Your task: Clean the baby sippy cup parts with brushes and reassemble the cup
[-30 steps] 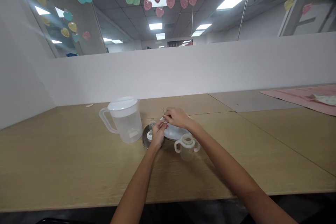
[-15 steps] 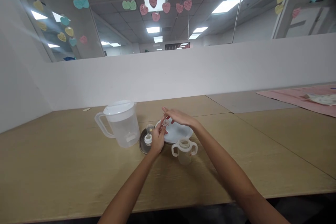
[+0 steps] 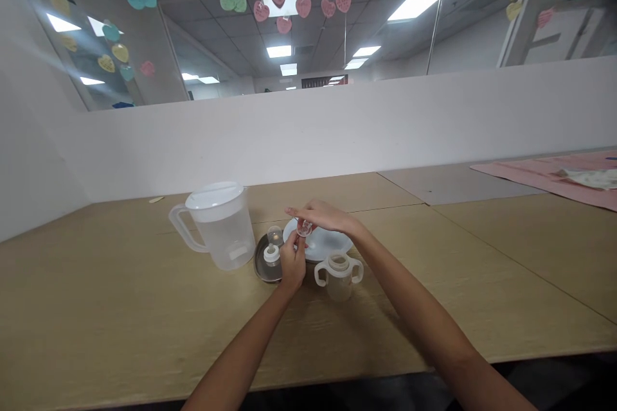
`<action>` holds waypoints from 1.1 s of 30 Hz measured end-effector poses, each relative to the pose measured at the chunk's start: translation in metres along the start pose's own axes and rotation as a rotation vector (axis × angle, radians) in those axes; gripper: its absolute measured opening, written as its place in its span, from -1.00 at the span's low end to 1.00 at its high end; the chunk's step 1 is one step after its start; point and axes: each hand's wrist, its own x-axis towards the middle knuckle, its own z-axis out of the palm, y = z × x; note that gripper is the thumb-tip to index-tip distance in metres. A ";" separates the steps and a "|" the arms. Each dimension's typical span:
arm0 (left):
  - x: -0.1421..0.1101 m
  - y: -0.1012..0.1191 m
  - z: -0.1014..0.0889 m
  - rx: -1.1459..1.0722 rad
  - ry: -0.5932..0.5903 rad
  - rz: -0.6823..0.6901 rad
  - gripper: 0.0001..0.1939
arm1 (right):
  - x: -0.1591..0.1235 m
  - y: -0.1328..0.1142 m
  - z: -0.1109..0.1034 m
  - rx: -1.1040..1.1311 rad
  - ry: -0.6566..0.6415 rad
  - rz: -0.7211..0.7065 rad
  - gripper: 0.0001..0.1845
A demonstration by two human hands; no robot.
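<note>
One small, clear, round piece (image 3: 304, 228) with a glossy, see-through rim sits in the fingertips of the left hand (image 3: 292, 263), raised above the near-left edge of a smooth white dish (image 3: 332, 244). The left hand is pinched closed on it; the right hand (image 3: 324, 216) arches over the top, partly open, with one finger stretched out to the left, and whether it grips the piece cannot be told. Just in front of the dish stands a cloudy, translucent bottle (image 3: 340, 286), open-necked, with two pale loop handles. Beside the left hand, a rounded grey metal tray (image 3: 261, 270) bears a white bottle collar (image 3: 271, 253) and a clear, domed cap (image 3: 274, 234). Farther left is a frosted, white-lidded pitcher (image 3: 224, 231). The tan desk (image 3: 144, 308) has a faint wood grain.
</note>
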 end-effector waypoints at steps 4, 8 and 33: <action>0.002 0.004 -0.001 -0.039 0.003 -0.020 -0.66 | -0.003 -0.005 0.003 -0.020 0.034 -0.016 -0.27; 0.004 0.005 -0.003 -0.084 -0.033 -0.020 -0.65 | -0.003 -0.006 0.004 0.018 0.089 0.026 -0.23; 0.006 0.003 -0.004 -0.157 -0.082 -0.034 -0.69 | -0.005 -0.005 0.001 -0.102 0.025 -0.105 -0.50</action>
